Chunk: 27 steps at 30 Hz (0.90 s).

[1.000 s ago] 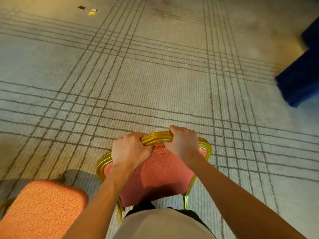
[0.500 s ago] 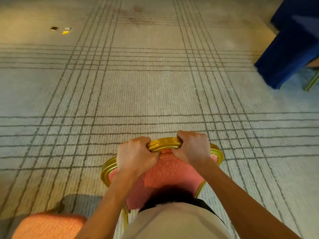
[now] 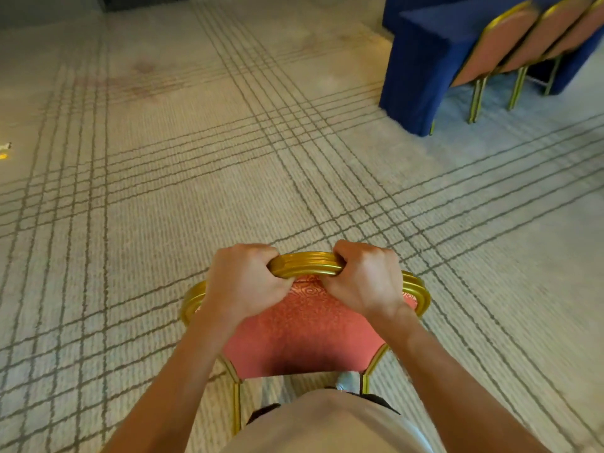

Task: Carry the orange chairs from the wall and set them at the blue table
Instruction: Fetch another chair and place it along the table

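I've got left hand (image 3: 242, 284) and right hand (image 3: 364, 279) both clenched on the top rail of the orange chair (image 3: 304, 331), blue desk (image 3: 413, 63) well ahead, off to my right.

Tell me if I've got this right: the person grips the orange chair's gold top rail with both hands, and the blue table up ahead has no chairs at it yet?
Not quite: the head view shows three orange chairs already at the blue table. The rest holds: the left hand and right hand both grip the gold top rail.
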Available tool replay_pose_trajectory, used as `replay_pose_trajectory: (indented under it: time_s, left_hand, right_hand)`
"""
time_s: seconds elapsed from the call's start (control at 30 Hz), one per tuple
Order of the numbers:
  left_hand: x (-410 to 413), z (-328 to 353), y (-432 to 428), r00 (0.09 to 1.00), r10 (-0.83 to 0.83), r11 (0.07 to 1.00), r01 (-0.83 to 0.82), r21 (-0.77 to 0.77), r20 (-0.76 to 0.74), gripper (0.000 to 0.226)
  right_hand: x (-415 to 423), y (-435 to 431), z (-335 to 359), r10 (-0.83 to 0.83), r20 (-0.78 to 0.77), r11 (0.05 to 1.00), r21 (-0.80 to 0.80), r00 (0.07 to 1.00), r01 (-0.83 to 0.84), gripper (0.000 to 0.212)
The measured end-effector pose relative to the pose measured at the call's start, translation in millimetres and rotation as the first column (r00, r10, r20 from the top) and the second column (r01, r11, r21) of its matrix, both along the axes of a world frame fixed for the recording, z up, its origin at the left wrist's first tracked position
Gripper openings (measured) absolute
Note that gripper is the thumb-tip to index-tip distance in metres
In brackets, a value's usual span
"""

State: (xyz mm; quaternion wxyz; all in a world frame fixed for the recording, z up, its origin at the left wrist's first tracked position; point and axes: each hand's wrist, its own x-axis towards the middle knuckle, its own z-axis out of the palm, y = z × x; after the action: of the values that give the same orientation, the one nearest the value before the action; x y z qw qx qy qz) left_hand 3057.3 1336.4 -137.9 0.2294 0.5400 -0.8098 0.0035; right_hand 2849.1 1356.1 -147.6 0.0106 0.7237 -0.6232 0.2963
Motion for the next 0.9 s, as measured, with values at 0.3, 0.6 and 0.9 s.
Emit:
replay_pose_trajectory:
  time_s: [0.3, 0.6, 0.9]
  left_hand:
    - [-132.3, 24.1, -74.0, 0.973, -0.223, 0.975, 0.222, -0.028, -0.052, 0.045]
    - [-242.0, 10.2, -135.2, 0.893, -0.444, 0.894, 0.447, 0.022, -0.076, 0.05]
    - [-360.1, -4.7, -234.6, 0.771, -0.623, 0.769, 0.635, 0.073, -0.135, 0.038]
  right_hand:
    - [-124.8, -31.1, 17.7, -0.214, 0.01, 0.977, 0.007, 0.977, 0.214, 0.032]
    - [-218.2, -54.0, 7.5, -0.405, -0.006, 0.914, 0.022, 0.914, 0.406, 0.034]
    - [-312.9, -114.5, 5.8, -0.572, -0.055, 0.818, 0.026, 0.818, 0.574, 0.036]
